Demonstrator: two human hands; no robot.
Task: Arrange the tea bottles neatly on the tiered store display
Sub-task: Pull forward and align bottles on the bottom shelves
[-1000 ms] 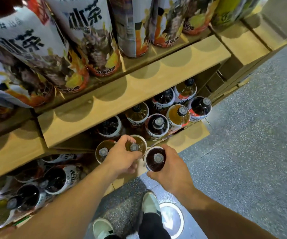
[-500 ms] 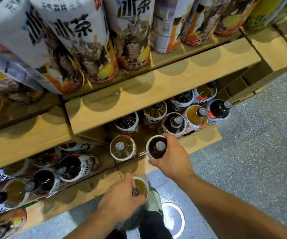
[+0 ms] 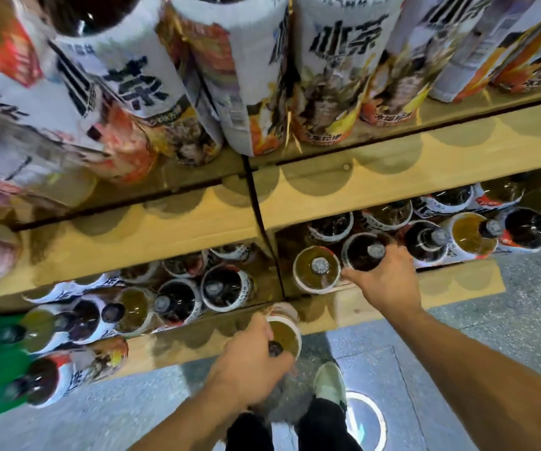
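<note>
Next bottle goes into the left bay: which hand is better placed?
Left, probably. The left hand holds the amber bottle by its neck at the left bay's front ledge; the right hand grips the dark bottle in the right bay.

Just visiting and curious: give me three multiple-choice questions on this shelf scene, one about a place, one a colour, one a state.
1. Where is the amber bottle that the left hand holds? A) top tier B) front edge of the lowest tier C) floor
2. Tea colour in the shelved bottle under the right hand? A) green B) clear C) dark brown
3. The right hand is: A) hanging empty B) gripping that bottle C) flat on wood
Answers: B, it hangs by the lip; C, near black; B, fingers curl round its top.
</note>
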